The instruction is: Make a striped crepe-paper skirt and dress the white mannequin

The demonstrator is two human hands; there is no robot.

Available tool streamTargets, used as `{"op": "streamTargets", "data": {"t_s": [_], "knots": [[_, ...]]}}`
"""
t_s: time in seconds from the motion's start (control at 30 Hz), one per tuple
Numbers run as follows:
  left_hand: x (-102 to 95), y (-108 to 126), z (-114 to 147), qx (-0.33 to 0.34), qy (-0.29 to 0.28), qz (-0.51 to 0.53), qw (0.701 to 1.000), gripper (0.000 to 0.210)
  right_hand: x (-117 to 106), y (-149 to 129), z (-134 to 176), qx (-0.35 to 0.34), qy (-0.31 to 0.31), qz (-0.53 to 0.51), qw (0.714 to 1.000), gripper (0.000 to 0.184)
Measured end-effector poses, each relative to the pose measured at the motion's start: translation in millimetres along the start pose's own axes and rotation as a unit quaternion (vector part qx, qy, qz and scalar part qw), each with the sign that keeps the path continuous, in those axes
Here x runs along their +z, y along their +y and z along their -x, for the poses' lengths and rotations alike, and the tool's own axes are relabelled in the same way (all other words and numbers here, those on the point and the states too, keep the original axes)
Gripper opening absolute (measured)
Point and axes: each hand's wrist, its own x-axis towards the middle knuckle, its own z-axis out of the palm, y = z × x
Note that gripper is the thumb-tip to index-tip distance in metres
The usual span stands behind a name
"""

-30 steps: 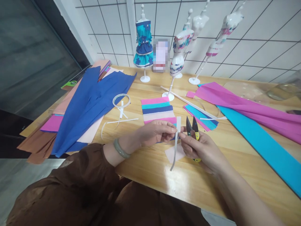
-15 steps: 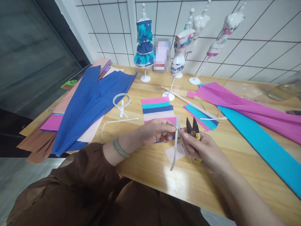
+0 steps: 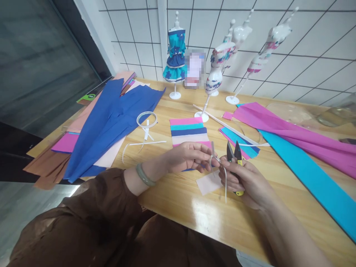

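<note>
The left hand (image 3: 191, 157) and right hand (image 3: 247, 176), which also gripped scissors (image 3: 234, 152), pinched thin, curling white tape (image 3: 226, 185) above a glossy wooden bench (image 3: 178, 207), partly hiding a striped sheet (image 3: 189, 131) near shiny mannequins (image 3: 215, 76).

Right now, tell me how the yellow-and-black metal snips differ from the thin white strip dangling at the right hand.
The snips are yellow and black; the strip is white. The snips gape in a V; the strip curves downward. Both are at the right hand.

White tiled wall (image 3: 200, 33), grey floor (image 3: 36, 207), wooden table (image 3: 178, 196) — glossy
</note>
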Motion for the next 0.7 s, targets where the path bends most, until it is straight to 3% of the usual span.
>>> {"op": "streamTargets", "data": {"t_s": [0.2, 0.47, 0.7], "knots": [[-2.2, -0.7, -0.3, 0.004, -0.004, -0.008, 1.000, 0.025, -1.2, -1.5, -0.2, -0.009, -0.015, -0.035, 0.999, 0.030], [1.3, -1.1, -2.7, 0.021, 0.069, -0.067, 0.995, 0.024, -4.2, 0.3, -1.9, -0.015, -0.004, -0.034, 0.999, 0.033], [-0.7, -1.2, -2.4, 0.027, 0.054, -0.069, 0.996, 0.022, 2.1, 3.2, -0.3, -0.054, 0.095, 0.109, 0.988, 0.028]]}}
